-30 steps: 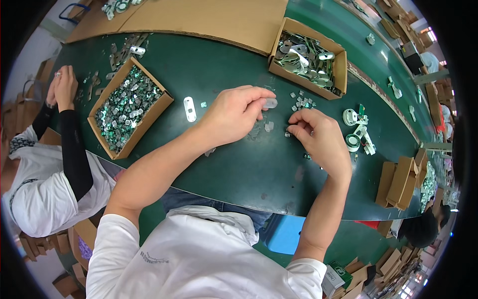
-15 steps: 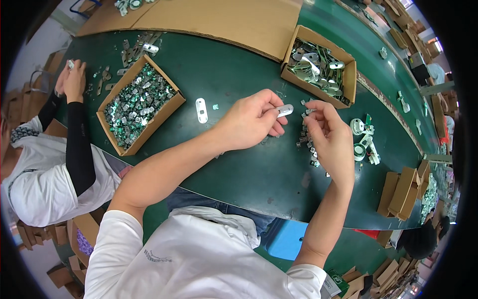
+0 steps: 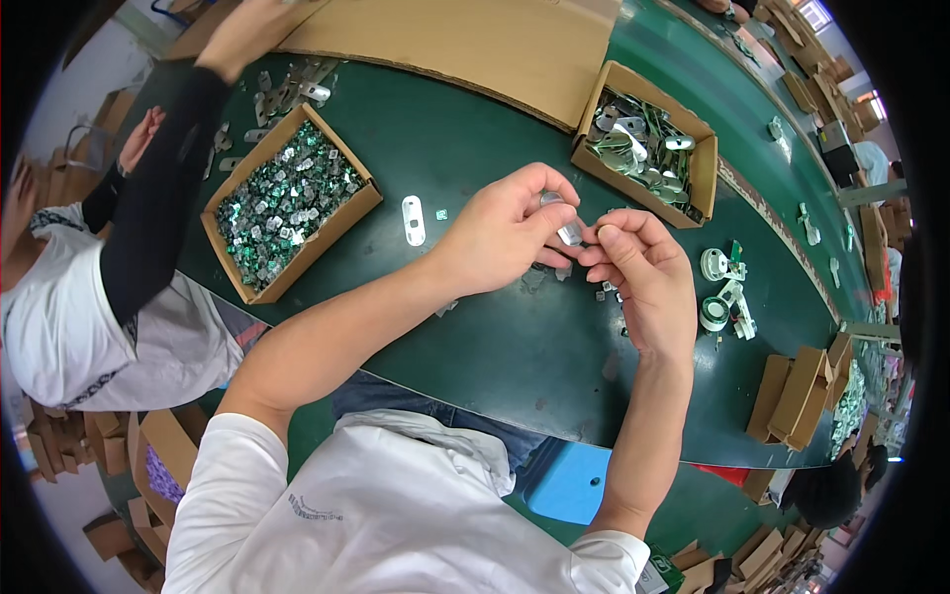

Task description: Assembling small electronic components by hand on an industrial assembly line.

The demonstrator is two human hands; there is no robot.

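My left hand (image 3: 513, 226) pinches a small shiny oval plate (image 3: 571, 235) between thumb and fingers, above the green table. Close against its right side is my right hand (image 3: 648, 272), thumb and fingertips pressed together at the plate's edge. Whatever sits in that pinch is too small to make out. Under the right hand lie several small square pieces (image 3: 608, 292), partly hidden by it. A white oval plate with cut-outs (image 3: 414, 232) rests on the table left of my left hand, with one small green square piece (image 3: 441, 215) beside it.
A cardboard box of small clear and green squares (image 3: 322, 245) stands at left. Another cardboard box (image 3: 705, 188) holds metal plates, far right. White round-headed parts (image 3: 714, 309) lie right of my hands. A co-worker's black-sleeved arm (image 3: 163, 198) reaches over the table at left.
My right hand has moved left from the loose squares to the plate in my left hand, and the plate has tilted. The co-worker's arm has swung up toward the cardboard sheet.
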